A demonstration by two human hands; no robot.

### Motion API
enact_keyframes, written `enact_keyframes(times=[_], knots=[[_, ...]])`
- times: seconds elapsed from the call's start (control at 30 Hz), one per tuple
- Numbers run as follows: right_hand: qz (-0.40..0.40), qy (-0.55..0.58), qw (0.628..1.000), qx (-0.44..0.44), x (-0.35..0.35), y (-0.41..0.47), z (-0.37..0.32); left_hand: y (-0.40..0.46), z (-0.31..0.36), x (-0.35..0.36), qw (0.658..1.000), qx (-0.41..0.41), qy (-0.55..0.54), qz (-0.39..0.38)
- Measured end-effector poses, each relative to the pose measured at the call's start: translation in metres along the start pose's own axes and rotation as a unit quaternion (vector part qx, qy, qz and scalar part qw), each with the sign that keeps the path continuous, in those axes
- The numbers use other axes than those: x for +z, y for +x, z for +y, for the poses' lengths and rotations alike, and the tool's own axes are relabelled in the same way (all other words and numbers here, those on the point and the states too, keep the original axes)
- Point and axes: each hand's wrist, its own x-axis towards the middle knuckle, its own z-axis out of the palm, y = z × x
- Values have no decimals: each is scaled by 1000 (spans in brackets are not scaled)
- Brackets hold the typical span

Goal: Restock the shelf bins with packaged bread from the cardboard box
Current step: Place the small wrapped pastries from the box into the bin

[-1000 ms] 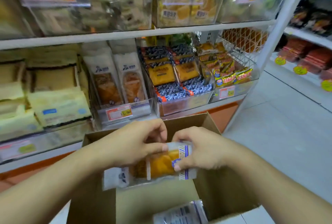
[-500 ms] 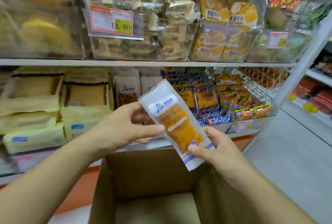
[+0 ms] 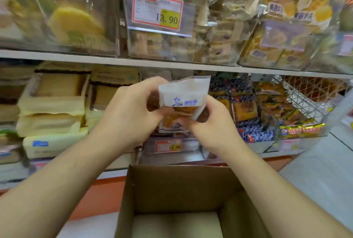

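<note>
A packaged bread, white wrapper with a blue logo over golden-brown bread, stands upright at the mouth of a clear shelf bin carrying an orange price tag. My left hand grips the pack's left side. My right hand holds its lower right edge with curled fingers. The open cardboard box sits below my forearms; what shows of its inside holds no packs.
Cream-wrapped cake packs fill the shelf to the left. Blue and orange snack packs and a white wire basket lie to the right. The upper shelf carries clear bins of pastries. Grey floor lies right.
Both hands carried the bread pack up out of the box and forward to the shelf bin, turning it from slanted to upright. The view lifted toward the shelves.
</note>
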Motion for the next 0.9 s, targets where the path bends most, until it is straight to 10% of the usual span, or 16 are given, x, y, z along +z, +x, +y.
enact_keyframes(times=[0.33, 0.9], knots=[[-17, -77, 996, 50, 43, 32, 37, 15, -41, 13, 979, -32, 198, -30], [50, -166, 985, 26, 33, 21, 35, 9, -25, 17, 978, 17, 207, -23]])
